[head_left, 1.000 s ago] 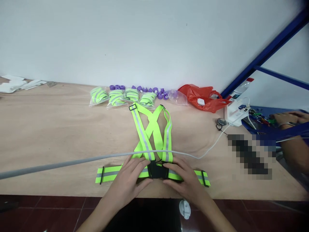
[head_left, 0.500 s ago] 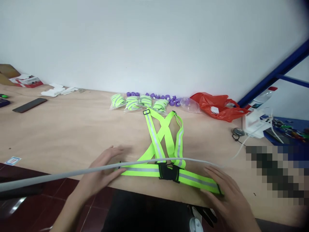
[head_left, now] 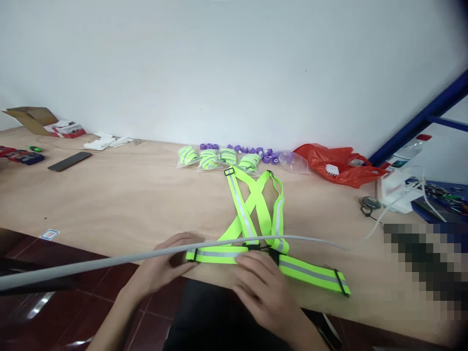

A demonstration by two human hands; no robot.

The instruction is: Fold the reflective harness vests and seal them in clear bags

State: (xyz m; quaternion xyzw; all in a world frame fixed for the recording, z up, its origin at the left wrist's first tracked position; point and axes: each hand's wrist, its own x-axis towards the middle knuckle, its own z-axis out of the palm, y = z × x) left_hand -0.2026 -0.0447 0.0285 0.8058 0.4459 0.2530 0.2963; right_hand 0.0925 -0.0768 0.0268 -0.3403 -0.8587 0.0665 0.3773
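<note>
A neon yellow reflective harness [head_left: 256,214] lies spread on the wooden table [head_left: 120,200], its shoulder straps crossing toward the wall. Its waist belt [head_left: 310,274] runs along the near edge. My left hand [head_left: 166,261] rests at the belt's left end, fingers curled round that end. My right hand [head_left: 261,282] lies palm down on the middle of the belt, fingers stretched over the black buckle, which is mostly hidden.
A grey cable [head_left: 91,265] crosses in front of my hands. Bagged neon straps [head_left: 215,158] and purple caps [head_left: 256,150] line the wall, beside a red plastic bag [head_left: 338,163]. A phone [head_left: 69,161] and cardboard box [head_left: 40,119] lie far left; a white power strip [head_left: 397,190] stands right.
My right hand has slid left from the belt's right end onto the buckle. My left hand has closed in on the belt's left end. The view has shifted left.
</note>
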